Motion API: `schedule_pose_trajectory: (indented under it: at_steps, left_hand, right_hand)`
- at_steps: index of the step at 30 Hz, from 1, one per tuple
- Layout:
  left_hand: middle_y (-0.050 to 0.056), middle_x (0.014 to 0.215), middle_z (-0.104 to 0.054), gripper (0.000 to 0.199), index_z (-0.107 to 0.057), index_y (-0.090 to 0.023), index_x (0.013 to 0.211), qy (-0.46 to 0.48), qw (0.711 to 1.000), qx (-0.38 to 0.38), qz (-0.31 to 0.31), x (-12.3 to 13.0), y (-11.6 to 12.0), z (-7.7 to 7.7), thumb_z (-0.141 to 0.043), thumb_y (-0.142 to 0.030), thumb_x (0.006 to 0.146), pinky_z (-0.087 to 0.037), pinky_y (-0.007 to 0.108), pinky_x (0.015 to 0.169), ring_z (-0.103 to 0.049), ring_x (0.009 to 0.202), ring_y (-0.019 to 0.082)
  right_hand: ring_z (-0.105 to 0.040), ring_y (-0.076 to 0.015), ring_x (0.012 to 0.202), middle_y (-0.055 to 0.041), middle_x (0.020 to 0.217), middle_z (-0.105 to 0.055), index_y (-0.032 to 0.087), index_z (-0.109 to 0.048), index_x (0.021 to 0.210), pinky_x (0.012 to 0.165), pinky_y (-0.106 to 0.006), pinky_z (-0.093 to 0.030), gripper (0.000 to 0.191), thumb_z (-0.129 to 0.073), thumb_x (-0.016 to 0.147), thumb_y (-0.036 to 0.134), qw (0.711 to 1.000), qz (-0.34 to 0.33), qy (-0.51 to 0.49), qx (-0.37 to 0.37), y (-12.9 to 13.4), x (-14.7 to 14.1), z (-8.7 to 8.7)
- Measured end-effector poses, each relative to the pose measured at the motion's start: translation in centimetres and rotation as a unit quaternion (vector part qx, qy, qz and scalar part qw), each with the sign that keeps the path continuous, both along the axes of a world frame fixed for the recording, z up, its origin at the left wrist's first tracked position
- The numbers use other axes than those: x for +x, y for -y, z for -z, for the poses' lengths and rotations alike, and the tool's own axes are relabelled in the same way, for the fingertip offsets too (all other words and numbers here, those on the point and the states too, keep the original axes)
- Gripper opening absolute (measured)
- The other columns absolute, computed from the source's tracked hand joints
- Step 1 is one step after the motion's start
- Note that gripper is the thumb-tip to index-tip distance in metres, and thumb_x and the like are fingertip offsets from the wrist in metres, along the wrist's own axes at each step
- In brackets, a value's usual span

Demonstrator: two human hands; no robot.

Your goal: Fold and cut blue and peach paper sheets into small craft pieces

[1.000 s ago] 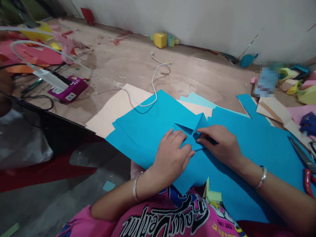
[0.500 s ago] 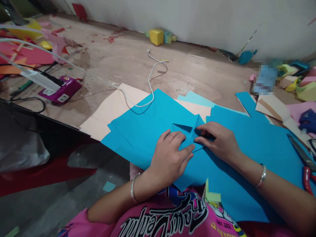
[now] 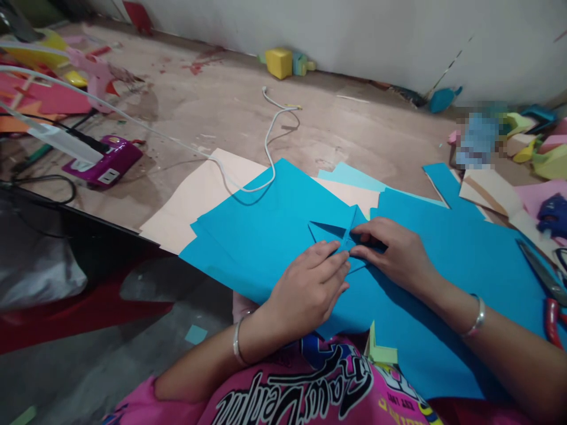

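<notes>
A small folded piece of blue paper (image 3: 326,232) lies on larger blue sheets (image 3: 261,236), its flaps partly raised. My left hand (image 3: 312,283) rests flat over its near side, fingers stretched out toward the centre fold. From the right, my right hand (image 3: 390,248) pinches the folded paper's right side between thumb and fingers. The fingertips of both hands nearly meet at the middle. Part of the folded paper is hidden under my left hand.
Scissors (image 3: 543,274) with red handles lie at the right. A white cable (image 3: 271,141) crosses the table onto the sheets. At left are a purple power socket (image 3: 108,162) and a pink glue gun (image 3: 95,79). A yellow paper box (image 3: 279,64) stands by the wall.
My left hand's fingers have drawn together and shifted slightly right, toward the centre of the folded paper. My right hand keeps its pinch in nearly the same place.
</notes>
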State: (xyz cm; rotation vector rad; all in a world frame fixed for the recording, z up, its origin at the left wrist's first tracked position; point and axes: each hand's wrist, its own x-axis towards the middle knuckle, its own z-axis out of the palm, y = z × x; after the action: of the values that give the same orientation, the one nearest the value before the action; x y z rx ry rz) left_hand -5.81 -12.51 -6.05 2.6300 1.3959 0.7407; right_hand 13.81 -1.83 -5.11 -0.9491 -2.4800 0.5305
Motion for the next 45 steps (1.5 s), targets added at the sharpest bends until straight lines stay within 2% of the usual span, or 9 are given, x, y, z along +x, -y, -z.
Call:
schedule_pose_trajectory:
  at_steps: [9,15,19,25,27,30,32,37,45]
  left_hand:
    - [0.010,0.125,-0.069,0.026,-0.067,-0.009,0.116,0.016,0.998,0.023,0.049,-0.3,0.1,-0.2,-0.055,-0.022,0.096,-0.046,0.044,0.112,-0.054,0.129,0.025]
    - [0.012,0.118,-0.071,0.022,-0.067,-0.007,0.110,0.036,0.997,0.026,0.055,-0.2,0.2,-0.5,-0.057,-0.017,0.094,-0.045,0.043,0.113,-0.057,0.126,0.025]
    - [0.014,0.125,-0.067,0.021,-0.067,-0.008,0.108,0.029,0.998,0.004,0.057,-0.1,-0.1,-0.6,-0.054,-0.019,0.095,-0.041,0.045,0.116,-0.052,0.132,0.026]
    - [0.014,0.134,-0.063,0.021,-0.067,-0.010,0.101,0.025,0.998,-0.017,0.057,-0.1,-0.3,-0.1,-0.050,-0.020,0.097,-0.041,0.047,0.116,-0.049,0.135,0.027]
    - [0.014,0.132,-0.064,0.020,-0.068,-0.010,0.100,0.036,0.998,-0.013,0.056,-0.1,-0.3,0.0,-0.050,-0.019,0.097,-0.042,0.047,0.115,-0.052,0.133,0.027]
    - [0.013,0.130,-0.066,0.019,-0.068,-0.010,0.102,0.049,0.998,-0.006,0.045,-0.1,-0.2,0.0,-0.052,-0.019,0.096,-0.044,0.048,0.113,-0.054,0.131,0.027]
    - [0.013,0.129,-0.066,0.018,-0.068,-0.010,0.102,0.054,0.998,-0.002,0.041,-0.1,-0.2,0.0,-0.053,-0.018,0.095,-0.045,0.048,0.113,-0.054,0.131,0.027]
    - [0.011,0.129,-0.067,0.018,-0.068,-0.011,0.103,0.059,0.997,-0.006,0.039,-0.1,-0.2,-0.1,-0.054,-0.017,0.095,-0.045,0.048,0.112,-0.053,0.132,0.028]
    - [0.010,0.128,-0.067,0.018,-0.069,-0.012,0.105,0.069,0.996,-0.021,0.043,-0.3,-0.2,-0.2,-0.054,-0.018,0.095,-0.045,0.049,0.112,-0.051,0.134,0.027]
  right_hand:
    - [-0.060,-0.0184,0.076,-0.0044,0.079,-0.064,0.017,-0.066,0.096,0.065,-0.029,-0.045,0.019,-0.071,0.086,0.031,1.000,-0.005,-0.002,0.000,-0.1,-0.1,-0.1]
    - [-0.058,-0.0176,0.075,-0.0045,0.078,-0.063,0.015,-0.066,0.095,0.065,-0.028,-0.044,0.019,-0.071,0.086,0.030,1.000,-0.009,-0.012,0.002,-0.1,-0.2,0.0]
    - [-0.058,-0.0179,0.076,-0.0049,0.079,-0.064,0.014,-0.065,0.095,0.067,-0.028,-0.044,0.019,-0.069,0.088,0.031,0.999,-0.024,-0.016,0.030,-0.2,-0.1,0.3]
    - [-0.048,-0.0173,0.068,-0.0041,0.069,-0.055,0.017,-0.056,0.073,0.062,-0.030,-0.036,0.026,-0.061,0.093,0.032,0.989,-0.019,0.027,0.143,-0.4,0.0,0.7]
    - [-0.044,-0.0177,0.067,-0.0042,0.066,-0.053,0.018,-0.054,0.067,0.061,-0.032,-0.031,0.028,-0.057,0.094,0.025,0.972,-0.051,0.071,0.220,-0.2,0.0,0.2]
    - [-0.039,-0.0190,0.066,-0.0036,0.061,-0.050,0.019,-0.055,0.063,0.061,-0.035,-0.024,0.031,-0.055,0.093,0.015,0.927,-0.098,0.117,0.342,0.6,-0.1,-0.9]
    - [-0.036,-0.0190,0.064,-0.0031,0.058,-0.047,0.020,-0.054,0.060,0.060,-0.036,-0.022,0.032,-0.056,0.091,0.013,0.916,-0.103,0.110,0.373,1.2,-0.2,-1.4]
    - [-0.035,-0.0175,0.062,-0.0032,0.056,-0.046,0.020,-0.050,0.056,0.058,-0.035,-0.020,0.033,-0.056,0.088,0.014,0.942,-0.093,0.103,0.304,2.0,-0.2,-1.5]
    - [-0.038,-0.0168,0.060,-0.0046,0.058,-0.052,0.019,-0.052,0.058,0.058,-0.033,-0.021,0.027,-0.051,0.083,0.008,0.936,-0.092,0.211,0.268,0.3,1.4,-1.9]
